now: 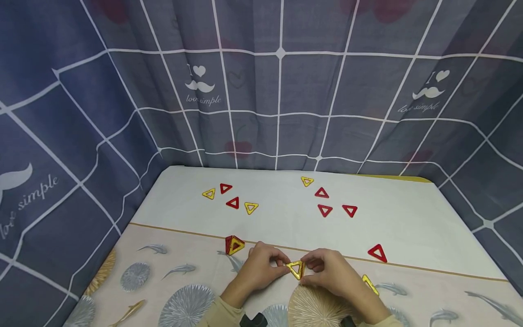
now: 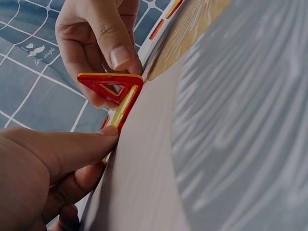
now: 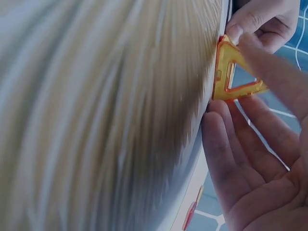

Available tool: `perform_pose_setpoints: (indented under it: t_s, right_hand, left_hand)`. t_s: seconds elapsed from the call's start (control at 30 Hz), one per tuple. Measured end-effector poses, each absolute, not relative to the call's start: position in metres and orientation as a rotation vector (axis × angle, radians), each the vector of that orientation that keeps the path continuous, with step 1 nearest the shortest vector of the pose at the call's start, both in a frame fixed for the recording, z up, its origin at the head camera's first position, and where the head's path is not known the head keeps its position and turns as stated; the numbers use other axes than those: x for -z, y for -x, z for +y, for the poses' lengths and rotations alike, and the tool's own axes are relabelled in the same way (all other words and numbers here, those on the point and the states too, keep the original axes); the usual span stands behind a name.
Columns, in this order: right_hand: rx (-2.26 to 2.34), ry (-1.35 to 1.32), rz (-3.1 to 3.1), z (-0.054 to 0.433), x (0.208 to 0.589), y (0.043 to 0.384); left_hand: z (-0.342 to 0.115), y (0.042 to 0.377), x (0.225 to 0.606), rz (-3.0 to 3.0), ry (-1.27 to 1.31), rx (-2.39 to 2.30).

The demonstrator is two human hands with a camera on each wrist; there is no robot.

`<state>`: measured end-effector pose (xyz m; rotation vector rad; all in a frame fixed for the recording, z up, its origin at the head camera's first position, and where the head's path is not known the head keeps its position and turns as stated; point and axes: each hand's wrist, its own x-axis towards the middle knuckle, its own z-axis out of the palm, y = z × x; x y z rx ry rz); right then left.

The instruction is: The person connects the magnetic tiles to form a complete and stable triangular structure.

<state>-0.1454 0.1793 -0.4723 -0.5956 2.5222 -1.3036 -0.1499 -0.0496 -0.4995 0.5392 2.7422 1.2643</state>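
Both hands meet over a small group of joined triangular magnetic tiles at the front middle of the table. My left hand [image 1: 261, 268] pinches the left corner of a yellow tile [image 1: 292, 271]. From the other side my right hand [image 1: 328, 272] holds the group between thumb and fingers. In the left wrist view, a red tile [image 2: 101, 85] stands tilted up against a yellow one [image 2: 126, 107], under the left thumb. The right wrist view shows a yellow tile [image 3: 221, 72] standing on edge. How many tiles are joined is partly hidden by fingers.
A built red and yellow pyramid [image 1: 229, 244] stands left of the hands. Loose red [image 1: 233, 203] and yellow [image 1: 251, 208] tiles lie farther back, with another red tile [image 1: 377, 253] at right. A yellow tile [image 1: 370, 285] lies beside the right forearm. Curtains surround the table.
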Motion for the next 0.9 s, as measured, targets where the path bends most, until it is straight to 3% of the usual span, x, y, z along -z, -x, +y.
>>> perform_pose_setpoints:
  t_s: [0.57,0.9]
  right_hand:
    - [1.332,0.551,2.504,0.178,0.469,0.138]
    - [1.366,0.526,2.479,0.178,0.471,0.136]
  left_hand:
    - [-0.05,0.151,0.495,2.719,-0.568,-1.255]
    - [-0.042,0.183,0.447,2.584,-0.546,-1.231]
